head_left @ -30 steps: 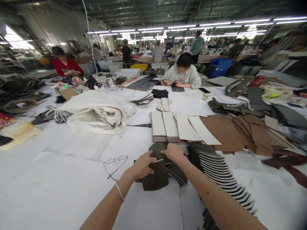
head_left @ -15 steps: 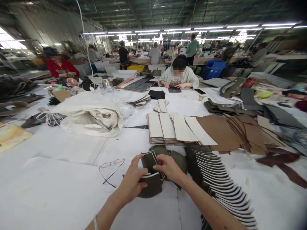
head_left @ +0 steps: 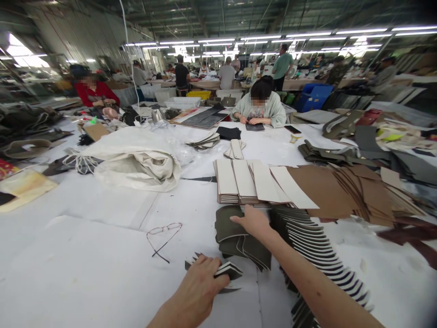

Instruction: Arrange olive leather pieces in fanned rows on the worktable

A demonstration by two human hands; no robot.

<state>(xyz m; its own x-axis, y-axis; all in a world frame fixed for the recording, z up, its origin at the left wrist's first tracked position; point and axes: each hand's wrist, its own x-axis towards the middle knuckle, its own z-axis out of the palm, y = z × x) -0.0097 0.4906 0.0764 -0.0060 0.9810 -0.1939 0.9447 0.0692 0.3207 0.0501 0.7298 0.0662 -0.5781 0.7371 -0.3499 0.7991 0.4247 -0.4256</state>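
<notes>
Left hand (head_left: 200, 286) gripping pieces (head_left: 232, 270), open tabletop (head_left: 85, 273) leftward

The dark olive pile (head_left: 235, 245) lay loosely overlapped, its pale edges fanned toward the right. Nearer and slightly left, a similar bundle (head_left: 235, 272) was held with pale edges showing, apparently bent, its middle hidden.

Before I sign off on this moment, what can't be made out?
Head view, held dark olive pieces: number hidden by the left hand.
Head view, fanned white-edged pieces: partly covered by the right forearm, near end cut off by the bottom edge.
Head view, black phone: screen details too small.
</notes>
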